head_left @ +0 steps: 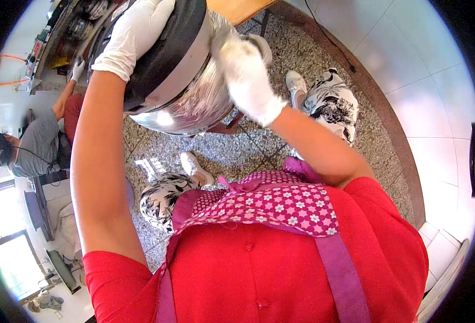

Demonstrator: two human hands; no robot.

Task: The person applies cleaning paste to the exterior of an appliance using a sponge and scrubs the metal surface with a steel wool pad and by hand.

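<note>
A large round vessel (167, 116) with a shiny metal side and a broad black rim is tilted in front of me; creased clear film seems to cover its side. My left hand (138, 37), in a white glove, grips the black rim from above, its fingertips cut off by the frame's upper edge. Against the shiny side is my right hand (245, 75), also gloved in white. Motion smears its fingers, and a greyish blur at their tips cannot be made out.
At left a co-worker in a grey top (38, 142) reaches a gloved hand (78, 70) to a cluttered workbench (54, 81). A wooden tabletop edge (240, 9) is at the top. A dark cable (332, 37) runs by the tiled wall (410, 70). Speckled floor (377, 156) lies below.
</note>
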